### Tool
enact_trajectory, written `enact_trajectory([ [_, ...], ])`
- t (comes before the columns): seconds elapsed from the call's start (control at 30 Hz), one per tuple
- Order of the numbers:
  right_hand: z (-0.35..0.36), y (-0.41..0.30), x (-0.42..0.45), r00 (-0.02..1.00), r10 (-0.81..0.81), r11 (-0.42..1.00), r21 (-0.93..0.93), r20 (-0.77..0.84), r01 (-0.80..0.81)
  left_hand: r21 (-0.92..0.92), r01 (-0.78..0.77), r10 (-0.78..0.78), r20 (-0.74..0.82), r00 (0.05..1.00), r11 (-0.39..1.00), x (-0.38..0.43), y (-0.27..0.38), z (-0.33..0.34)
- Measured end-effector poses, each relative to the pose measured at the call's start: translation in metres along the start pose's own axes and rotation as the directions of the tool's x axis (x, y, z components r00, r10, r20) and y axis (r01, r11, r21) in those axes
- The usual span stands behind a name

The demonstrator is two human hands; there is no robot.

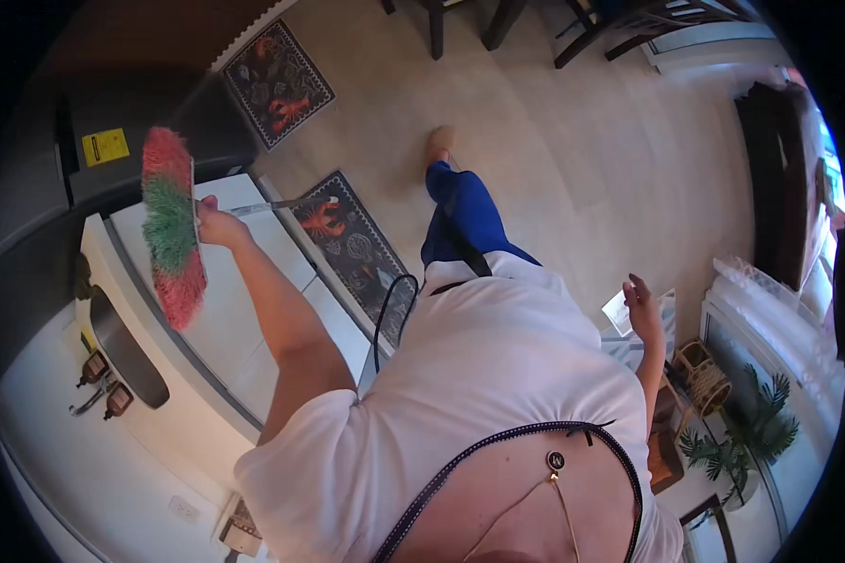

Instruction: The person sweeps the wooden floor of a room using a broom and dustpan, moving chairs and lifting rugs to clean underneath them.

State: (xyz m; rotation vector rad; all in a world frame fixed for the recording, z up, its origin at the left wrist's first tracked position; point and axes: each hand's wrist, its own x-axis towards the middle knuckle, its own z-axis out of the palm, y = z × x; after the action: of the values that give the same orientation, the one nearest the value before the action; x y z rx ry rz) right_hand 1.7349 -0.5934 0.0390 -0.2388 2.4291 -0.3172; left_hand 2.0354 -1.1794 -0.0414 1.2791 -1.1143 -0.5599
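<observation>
My left hand [220,224] grips a push broom by its handle [260,207], close to the head. The broom head [172,229] has soft red and green bristles and is raised above a white countertop or cabinet top [232,302]. From my grip the handle runs to the right, over a dark floor mat with lobster prints [352,236]. My right hand [643,304] hangs out to the right side with its fingers slightly curled and apart, and nothing shows in it. Behind it is a white sheet or panel [616,313].
A second lobster mat [278,84] lies ahead by a dark grey appliance [113,183]. Left are a sink basin [127,348] and brown pump bottles [118,401]. Dark wooden chair legs [436,28] stand ahead. Right are a wicker basket [704,380], a potted plant [739,436] and curtains [774,302].
</observation>
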Motion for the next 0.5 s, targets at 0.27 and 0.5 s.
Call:
enact_trajectory([
  [0.27,-0.021,-0.014,0.003,0.996,-0.070,0.997,-0.021,-0.053,0.069,0.126,0.019,-0.019,-0.002,1.000,0.992,0.009,0.018,-0.012],
  [0.5,0.004,-0.013,0.014,0.992,-0.122,0.987,0.106,0.009,0.121,-0.284,0.144,-0.150,-0.001,0.989,0.948,0.028,0.020,-0.008],
])
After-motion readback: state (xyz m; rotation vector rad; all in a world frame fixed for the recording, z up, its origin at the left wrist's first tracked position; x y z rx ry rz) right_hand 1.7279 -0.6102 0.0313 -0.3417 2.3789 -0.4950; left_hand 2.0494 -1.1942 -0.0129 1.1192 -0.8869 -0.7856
